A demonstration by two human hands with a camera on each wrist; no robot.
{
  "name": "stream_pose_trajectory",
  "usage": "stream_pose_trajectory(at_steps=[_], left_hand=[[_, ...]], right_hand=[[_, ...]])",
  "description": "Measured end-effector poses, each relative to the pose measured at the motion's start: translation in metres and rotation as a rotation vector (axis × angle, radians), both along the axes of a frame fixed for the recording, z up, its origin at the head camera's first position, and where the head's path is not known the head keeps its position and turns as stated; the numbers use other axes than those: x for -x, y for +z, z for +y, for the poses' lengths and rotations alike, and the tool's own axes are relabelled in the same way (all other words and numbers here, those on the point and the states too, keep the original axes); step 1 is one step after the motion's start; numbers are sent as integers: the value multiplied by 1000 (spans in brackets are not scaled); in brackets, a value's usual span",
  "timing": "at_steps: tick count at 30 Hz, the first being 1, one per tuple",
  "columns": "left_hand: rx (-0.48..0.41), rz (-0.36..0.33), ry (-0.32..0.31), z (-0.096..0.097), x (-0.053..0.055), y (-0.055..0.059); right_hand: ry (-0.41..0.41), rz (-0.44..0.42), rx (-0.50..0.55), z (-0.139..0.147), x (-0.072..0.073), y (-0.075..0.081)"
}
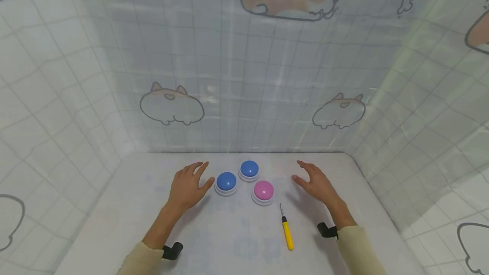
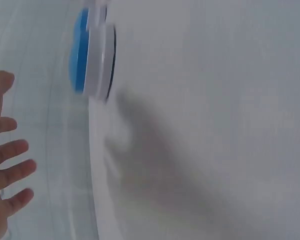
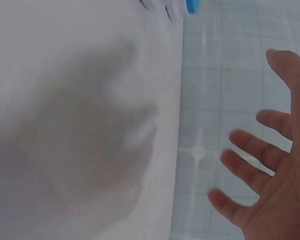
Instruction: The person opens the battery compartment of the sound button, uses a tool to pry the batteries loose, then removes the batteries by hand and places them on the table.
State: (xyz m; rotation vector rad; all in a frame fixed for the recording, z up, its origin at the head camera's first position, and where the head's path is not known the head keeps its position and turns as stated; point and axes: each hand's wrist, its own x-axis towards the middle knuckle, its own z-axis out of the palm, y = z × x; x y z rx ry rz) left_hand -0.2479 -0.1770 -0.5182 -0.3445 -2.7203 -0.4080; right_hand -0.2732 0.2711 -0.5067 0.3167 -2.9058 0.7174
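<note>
Three round push buttons with white bases stand grouped on the white table: a blue button [image 1: 226,181] on the left, another blue button [image 1: 249,168] further back, and a pink button [image 1: 263,190] nearer on the right. My left hand [image 1: 189,187] hovers just left of the nearer blue button, fingers spread and holding nothing. In the left wrist view that blue button [image 2: 80,60] shows side-on, apart from the thumb. To the right of the buttons, my right hand [image 1: 316,183] is raised with loose, spread fingers and nothing in it. A screwdriver [image 1: 287,233] with a yellow handle lies between the pink button and my right wrist.
Sheeting with a grid and cartoon dogs forms a back wall [image 1: 244,75] and side walls [image 1: 46,118] around the table [image 1: 229,241]. Each wrist carries a black camera mount, one on the left [image 1: 172,251] and one on the right [image 1: 327,230].
</note>
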Motion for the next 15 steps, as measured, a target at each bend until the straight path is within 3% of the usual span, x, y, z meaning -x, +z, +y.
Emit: stream_pose_trajectory(at_steps=[7,11,15], left_hand=[[-63,4,-114,36,-9,-6],[-110,-79,-174,55,-16,-11],[-181,-212,-233,71,-19,-13]], right_hand=[[46,-129,135,-18,-4,-8],[43,-206,151,-30,-7,-13],[46,-288,164,-38,-9,-19]])
